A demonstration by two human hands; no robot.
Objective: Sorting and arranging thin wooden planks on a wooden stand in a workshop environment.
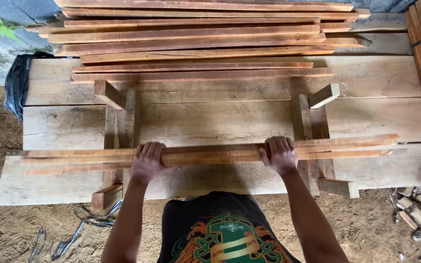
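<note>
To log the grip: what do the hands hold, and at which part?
Both hands grip a bundle of long wooden slats in its middle stretch: the left hand left of centre, the right hand right of centre. Both ends stick out free.

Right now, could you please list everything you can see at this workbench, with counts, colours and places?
Long wood strips in hand: a few together, exact count unclear, reddish-brown, lying crosswise over the two frames.
Stacked wood strips: about a dozen, reddish-brown, piled at the far side.
Broad planks: several, pale grey-brown, forming the work surface.
Wooden support frames: two, brown, one left and one right on the planks.
Black plastic bag: one, at the far left edge.
Wood offcuts: several, pale, on the sandy ground at right.
Cords: dark tangle, on the ground at lower left.
Left hand: gripping the strips from above.
Right hand: gripping the strips likewise.
</note>
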